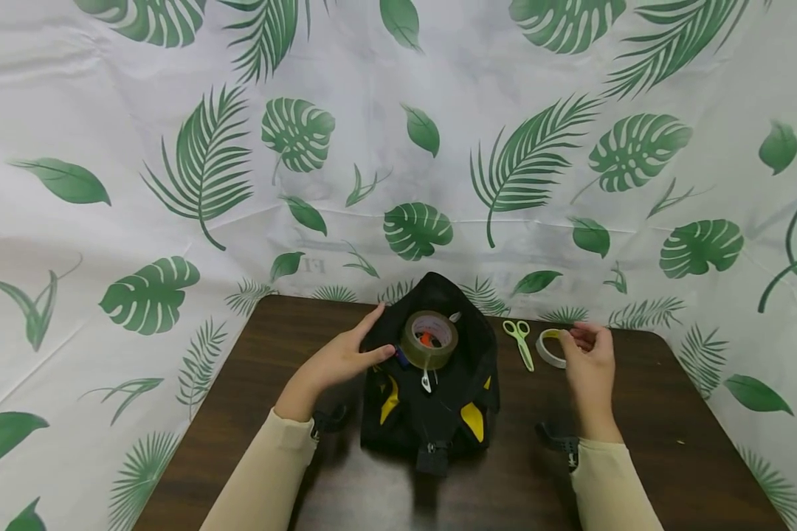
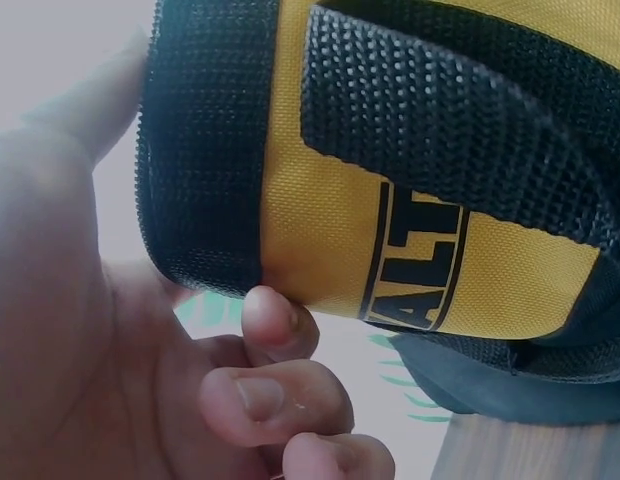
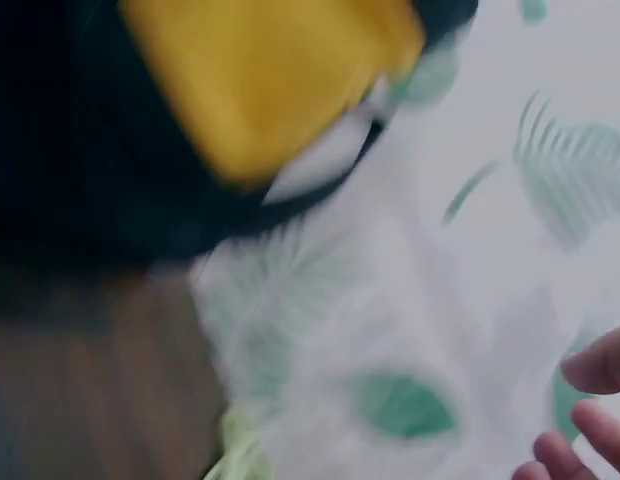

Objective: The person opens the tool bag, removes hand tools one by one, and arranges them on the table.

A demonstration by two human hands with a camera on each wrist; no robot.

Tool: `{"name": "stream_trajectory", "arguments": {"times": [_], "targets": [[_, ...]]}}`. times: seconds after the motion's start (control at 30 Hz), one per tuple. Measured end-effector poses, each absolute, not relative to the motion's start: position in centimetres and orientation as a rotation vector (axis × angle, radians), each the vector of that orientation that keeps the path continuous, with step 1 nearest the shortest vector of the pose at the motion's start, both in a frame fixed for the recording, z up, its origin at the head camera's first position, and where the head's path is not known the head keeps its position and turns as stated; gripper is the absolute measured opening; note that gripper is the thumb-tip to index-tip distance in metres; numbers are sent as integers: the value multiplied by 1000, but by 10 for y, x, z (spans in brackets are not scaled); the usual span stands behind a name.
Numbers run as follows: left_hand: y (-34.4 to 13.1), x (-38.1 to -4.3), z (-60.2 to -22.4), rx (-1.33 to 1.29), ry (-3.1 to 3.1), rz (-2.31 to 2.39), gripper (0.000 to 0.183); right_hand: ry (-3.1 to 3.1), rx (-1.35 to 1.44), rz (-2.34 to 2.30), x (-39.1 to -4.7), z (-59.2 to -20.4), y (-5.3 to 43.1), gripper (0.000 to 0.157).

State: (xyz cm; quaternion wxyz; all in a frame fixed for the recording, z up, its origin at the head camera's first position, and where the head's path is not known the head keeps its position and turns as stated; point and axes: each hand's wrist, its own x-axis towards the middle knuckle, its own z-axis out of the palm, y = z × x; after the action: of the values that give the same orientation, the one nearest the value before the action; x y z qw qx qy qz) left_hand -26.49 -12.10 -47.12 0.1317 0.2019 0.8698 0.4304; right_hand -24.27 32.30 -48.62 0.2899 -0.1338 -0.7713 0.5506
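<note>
A black and yellow fabric tool bag (image 1: 432, 420) stands on the table with its mouth gaping. Inside the mouth sits a brown packing tape roll (image 1: 408, 346), with something orange showing through its core. My left hand (image 1: 335, 363) holds the bag's left rim, thumb at the mouth; the left wrist view shows curled fingers (image 2: 275, 400) against the bag's yellow side (image 2: 330, 220). My right hand (image 1: 591, 369) is at a white tape roll (image 1: 550, 352) right of the bag. In the right wrist view its fingers (image 3: 605, 430) and thumb are apart, with no tape visible between them.
Light green scissors (image 1: 519, 343) lie between the bag and the white tape roll. The dark wooden table (image 1: 272, 332) ends at the back against a white leaf-print cloth (image 1: 372, 177). A strap (image 2: 440, 120) hangs off the bag's side.
</note>
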Motion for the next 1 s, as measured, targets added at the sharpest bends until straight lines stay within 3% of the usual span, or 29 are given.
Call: {"name": "stream_trajectory", "arguments": {"times": [0.43, 0.73, 1.0], "targets": [[-119, -264, -472, 607, 2534, 1270, 96, -2392, 157, 1484, -201, -390, 241, 48], [-118, -266, -470, 616, 2544, 1256, 99, -2770, 352, 1442, -233, -374, 202, 60], [-117, -265, -474, 593, 2529, 1265, 97, -2996, 387, 1464, -269, -383, 172, 71]]}}
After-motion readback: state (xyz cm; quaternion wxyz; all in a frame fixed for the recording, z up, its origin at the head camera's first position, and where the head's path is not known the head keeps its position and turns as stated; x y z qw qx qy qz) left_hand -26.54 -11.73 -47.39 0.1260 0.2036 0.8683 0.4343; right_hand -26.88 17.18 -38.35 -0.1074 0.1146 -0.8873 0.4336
